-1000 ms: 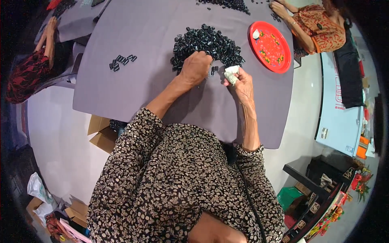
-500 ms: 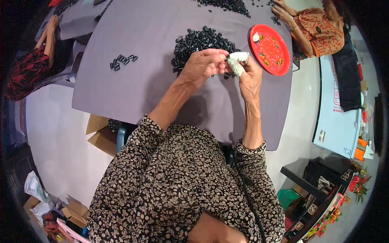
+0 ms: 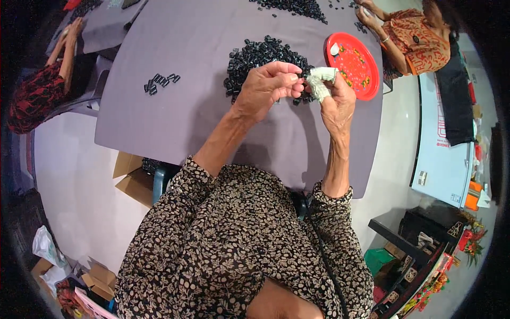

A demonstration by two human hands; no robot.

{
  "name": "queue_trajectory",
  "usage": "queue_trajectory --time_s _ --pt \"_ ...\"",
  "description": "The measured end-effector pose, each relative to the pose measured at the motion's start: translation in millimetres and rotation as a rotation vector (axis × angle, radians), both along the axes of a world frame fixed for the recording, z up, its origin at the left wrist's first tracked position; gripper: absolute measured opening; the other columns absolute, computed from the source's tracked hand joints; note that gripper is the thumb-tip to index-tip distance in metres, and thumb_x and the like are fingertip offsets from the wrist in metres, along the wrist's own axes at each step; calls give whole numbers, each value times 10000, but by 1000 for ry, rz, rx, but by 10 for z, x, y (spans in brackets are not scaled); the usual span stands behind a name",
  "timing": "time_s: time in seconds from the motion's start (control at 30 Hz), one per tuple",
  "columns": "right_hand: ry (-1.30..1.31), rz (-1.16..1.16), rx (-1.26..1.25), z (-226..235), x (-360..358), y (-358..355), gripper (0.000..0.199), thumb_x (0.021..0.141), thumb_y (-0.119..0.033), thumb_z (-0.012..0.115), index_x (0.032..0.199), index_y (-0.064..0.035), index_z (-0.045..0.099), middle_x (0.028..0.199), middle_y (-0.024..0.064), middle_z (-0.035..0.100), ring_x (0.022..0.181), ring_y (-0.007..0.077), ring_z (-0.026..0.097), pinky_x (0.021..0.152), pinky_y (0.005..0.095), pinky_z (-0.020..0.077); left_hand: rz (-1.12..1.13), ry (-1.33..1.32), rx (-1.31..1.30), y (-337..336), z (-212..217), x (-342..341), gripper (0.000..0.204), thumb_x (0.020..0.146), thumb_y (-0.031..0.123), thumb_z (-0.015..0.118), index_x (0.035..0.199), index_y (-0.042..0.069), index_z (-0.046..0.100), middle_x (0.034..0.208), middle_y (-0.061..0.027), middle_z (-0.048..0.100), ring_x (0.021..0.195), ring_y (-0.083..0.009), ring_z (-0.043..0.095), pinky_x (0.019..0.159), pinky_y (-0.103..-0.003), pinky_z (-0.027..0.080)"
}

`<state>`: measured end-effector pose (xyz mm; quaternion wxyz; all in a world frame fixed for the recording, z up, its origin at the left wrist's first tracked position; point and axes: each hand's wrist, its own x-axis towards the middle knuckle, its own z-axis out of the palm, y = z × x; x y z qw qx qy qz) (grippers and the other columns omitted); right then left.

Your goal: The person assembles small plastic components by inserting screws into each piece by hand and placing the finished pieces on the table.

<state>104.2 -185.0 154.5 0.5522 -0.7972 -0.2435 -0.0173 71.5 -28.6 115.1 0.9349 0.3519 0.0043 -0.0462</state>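
Left hand (image 3: 265, 89) and right hand (image 3: 338, 103) face each other above the surface (image 3: 175, 117), a small black piece (image 3: 305, 76) between their fingertips. Which grip clamps it cannot be told. White wraps (image 3: 320, 85) cover right-hand digits. From the fingertips: black heap (image 3: 264, 57), ten o'clock; loose cluster (image 3: 161, 81), nine; red tray (image 3: 371, 65), two.

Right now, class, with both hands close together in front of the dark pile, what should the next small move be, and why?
Perhaps steady the right hand first: it nearly meets the left hand, apparently with a small black piece between them, and white wrapping covers part of it, possibly dulling its feel.
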Motion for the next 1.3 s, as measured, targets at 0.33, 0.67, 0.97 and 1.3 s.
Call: queue_trajectory --time_s 0.33,0.67,0.97,1.3 --pt "-201 -13 -206 133 -42 5 231 675 75 492 885 26 575 809 79 614 739 141 585 687 253 458 52 -48 130 -3 31 -29 171 803 82 590 948 -9 588 796 -83 621 686 -123 600 656 -245 498" --pt "-301 2 -267 156 -46 -1 221 660 76 504 863 14 564 767 92 598 658 168 562 598 267 447 99 -149 275 -15 43 -45 147 805 62 573 939 3 593 776 -53 620 691 -106 592 661 -228 485" --pt "-387 34 -336 185 -47 16 190 632 38 526 819 12 514 681 155 525 601 331 522 549 378 419 96 -151 411 -36 88 -78 148 806 48 564 941 0 602 786 -57 620 715 -108 588 683 -236 480" --pt "-149 81 -226 -13 136 -17 158 765 33 528 916 15 571 752 47 594 645 124 551 609 247 448 54 4 262 12 45 5 186 773 71 611 925 -36 597 773 -77 625 663 -115 600 624 -224 496"
